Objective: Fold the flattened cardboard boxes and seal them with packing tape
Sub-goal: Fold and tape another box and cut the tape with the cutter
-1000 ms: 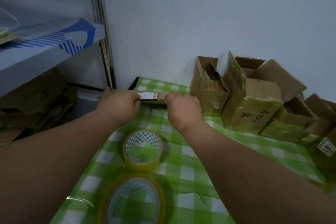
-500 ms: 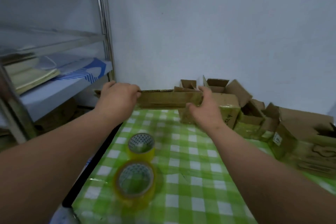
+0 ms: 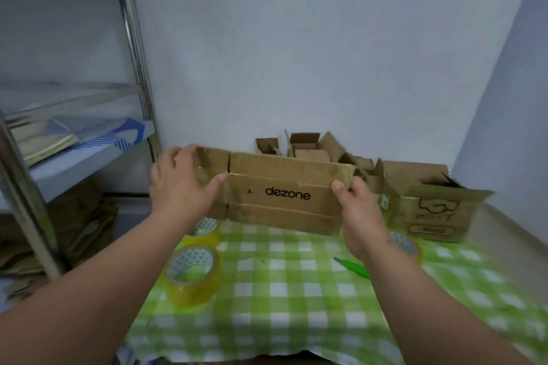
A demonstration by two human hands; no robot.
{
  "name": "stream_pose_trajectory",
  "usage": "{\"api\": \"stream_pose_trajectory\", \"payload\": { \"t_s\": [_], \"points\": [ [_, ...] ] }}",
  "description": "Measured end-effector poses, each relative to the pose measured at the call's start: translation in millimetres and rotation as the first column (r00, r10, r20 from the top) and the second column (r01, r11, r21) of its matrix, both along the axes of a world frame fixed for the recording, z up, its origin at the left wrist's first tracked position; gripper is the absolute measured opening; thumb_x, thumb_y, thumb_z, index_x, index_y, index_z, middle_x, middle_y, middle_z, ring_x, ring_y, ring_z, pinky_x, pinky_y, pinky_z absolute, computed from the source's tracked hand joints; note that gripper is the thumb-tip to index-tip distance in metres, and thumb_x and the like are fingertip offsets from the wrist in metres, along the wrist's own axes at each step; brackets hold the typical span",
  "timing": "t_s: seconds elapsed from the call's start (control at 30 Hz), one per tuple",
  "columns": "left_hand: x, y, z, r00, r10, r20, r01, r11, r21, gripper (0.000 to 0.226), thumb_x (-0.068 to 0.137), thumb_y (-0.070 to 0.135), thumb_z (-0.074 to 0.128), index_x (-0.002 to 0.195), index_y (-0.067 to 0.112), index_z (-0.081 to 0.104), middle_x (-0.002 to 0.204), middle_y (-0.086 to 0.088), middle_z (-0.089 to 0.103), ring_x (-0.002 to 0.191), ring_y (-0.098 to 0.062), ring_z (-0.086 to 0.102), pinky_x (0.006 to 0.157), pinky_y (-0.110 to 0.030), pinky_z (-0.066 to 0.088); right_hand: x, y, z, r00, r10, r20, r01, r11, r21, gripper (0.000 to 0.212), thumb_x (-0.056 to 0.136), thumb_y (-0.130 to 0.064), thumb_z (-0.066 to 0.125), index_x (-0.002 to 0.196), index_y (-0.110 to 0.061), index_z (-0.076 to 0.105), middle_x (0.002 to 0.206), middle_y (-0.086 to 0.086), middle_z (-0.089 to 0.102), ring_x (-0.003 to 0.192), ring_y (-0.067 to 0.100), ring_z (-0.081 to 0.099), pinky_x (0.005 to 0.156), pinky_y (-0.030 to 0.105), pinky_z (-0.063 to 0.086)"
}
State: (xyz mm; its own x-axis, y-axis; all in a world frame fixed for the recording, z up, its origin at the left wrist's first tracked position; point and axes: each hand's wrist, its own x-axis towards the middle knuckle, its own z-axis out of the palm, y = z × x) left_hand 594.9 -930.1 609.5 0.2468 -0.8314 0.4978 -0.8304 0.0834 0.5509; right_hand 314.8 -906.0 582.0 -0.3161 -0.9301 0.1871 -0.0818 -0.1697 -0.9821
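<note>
A flattened brown cardboard box (image 3: pixel 281 192) printed "dezone" is held upright above the green checked table (image 3: pixel 296 290). My left hand (image 3: pixel 184 184) grips its left end, thumb on the front. My right hand (image 3: pixel 358 210) holds its right end with the thumb on the front face. A roll of yellowish packing tape (image 3: pixel 192 275) lies near my left forearm. A second roll (image 3: pixel 204 230) sits behind it, partly hidden by the box. A third roll (image 3: pixel 406 246) peeks out beside my right wrist.
Several folded cardboard boxes (image 3: pixel 430 207) stand along the back right of the table by the wall. A green cutter (image 3: pixel 353 268) lies under my right forearm. A metal shelf rack (image 3: pixel 59 157) stands to the left, with flattened cardboard (image 3: pixel 83 222) below it.
The flat box came from the left stack to the table's middle and now faces me, printed side showing. Both hands shifted their hold to its ends. The camera view tilted up.
</note>
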Motion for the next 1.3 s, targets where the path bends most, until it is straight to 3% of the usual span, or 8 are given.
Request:
{"api": "stream_pose_trajectory", "payload": {
  "t_s": [0.17,0.33,0.53,0.67,0.87,1.0,1.17,1.3],
  "points": [
    [-22,13,-20,0.709,-0.126,-0.694,0.31,0.939,0.146,0.067,0.088,0.044,0.069,0.146,0.031,0.037,0.131,0.005,0.052,0.099,-0.014,0.058,0.074,-0.032,0.048,-19,29,-25,0.99,-0.001,0.144,-0.008,0.998,0.063,0.027,0.1,-0.033,0.053,0.098,-0.007,0.051,0.118,0.024,0.059,0.114,0.043,0.054,0.104,0.062,0.038],
    [-31,19,-35,0.714,-0.153,-0.683,0.313,0.943,0.116,0.043,0.096,0.037,0.061,0.137,0.035,0.049,0.118,0.01,0.06,0.088,0.0,0.055,0.066,-0.025,0.04,-32,40,-45,0.978,-0.068,0.197,0.052,0.995,0.089,0.032,0.103,-0.03,0.049,0.125,-0.008,0.053,0.127,0.012,0.061,0.12,0.034,0.054,0.108,0.058,0.038],
    [-49,26,-40,0.617,-0.192,-0.764,0.401,0.911,0.095,0.02,0.097,0.048,0.054,0.113,0.041,0.065,0.103,0.014,0.072,0.085,-0.004,0.069,0.078,-0.032,0.051,-24,38,-58,0.989,-0.071,0.127,0.065,0.997,0.051,0.029,0.102,-0.031,0.051,0.13,-0.023,0.051,0.099,-0.02,0.054,0.09,0.0,0.053,0.077,0.022,0.04],
    [-46,20,-50,0.54,-0.119,-0.833,0.459,0.872,0.173,0.047,0.092,0.069,0.044,0.121,0.04,0.065,0.127,0.007,0.065,0.12,-0.021,0.058,0.108,-0.05,0.041,-20,36,-60,0.995,-0.073,0.062,0.071,0.997,0.031,0.055,0.099,-0.039,0.055,0.148,-0.024,0.038,0.133,-0.006,0.052,0.123,0.016,0.05,0.104,0.042,0.044],
    [-47,14,-67,0.408,0.009,-0.913,0.465,0.858,0.217,0.067,0.084,0.081,0.037,0.119,0.034,0.068,0.124,-0.002,0.068,0.114,-0.027,0.063,0.101,-0.054,0.047,-15,40,-77,0.996,-0.07,-0.062,0.071,0.997,0.021,0.044,0.097,-0.034,0.059,0.137,-0.04,0.043,0.121,-0.01,0.056,0.113,0.009,0.055,0.095,0.032,0.047],
    [-46,18,-75,0.533,-0.064,-0.843,0.417,0.888,0.196,0.048,0.091,0.077,0.022,0.114,0.057,0.06,0.139,0.004,0.055,0.129,-0.025,0.05,0.109,-0.054,0.039,-16,46,-88,0.981,-0.07,-0.181,0.075,0.997,0.018,0.041,0.094,-0.038,0.061,0.128,-0.05,0.042,0.131,-0.008,0.049,0.119,0.006,0.049,0.097,0.03,0.042],
    [-41,31,-74,0.556,-0.159,-0.816,0.473,0.867,0.154,0.07,0.078,0.086,0.02,0.099,0.044,0.071,0.107,0.002,0.074,0.106,-0.023,0.067,0.087,-0.046,0.055,-14,52,-87,0.955,-0.018,-0.297,0.03,0.999,0.034,0.035,0.091,-0.038,0.064,0.125,-0.046,0.056,0.118,-0.014,0.041,0.109,0.005,0.049,0.091,0.024,0.044],
    [-39,41,-81,0.639,-0.137,-0.757,0.498,0.824,0.271,0.088,0.071,0.094,0.026,0.131,0.039,0.06,0.148,0.004,0.048,0.137,-0.022,0.042,0.116,-0.047,0.03,-17,58,-86,0.967,0.004,-0.257,-0.001,1.0,0.014,0.016,0.092,-0.032,0.064,0.108,-0.035,0.068,0.118,-0.008,0.047,0.097,-0.008,0.051,0.074,0.009,0.043]
  ]
}}
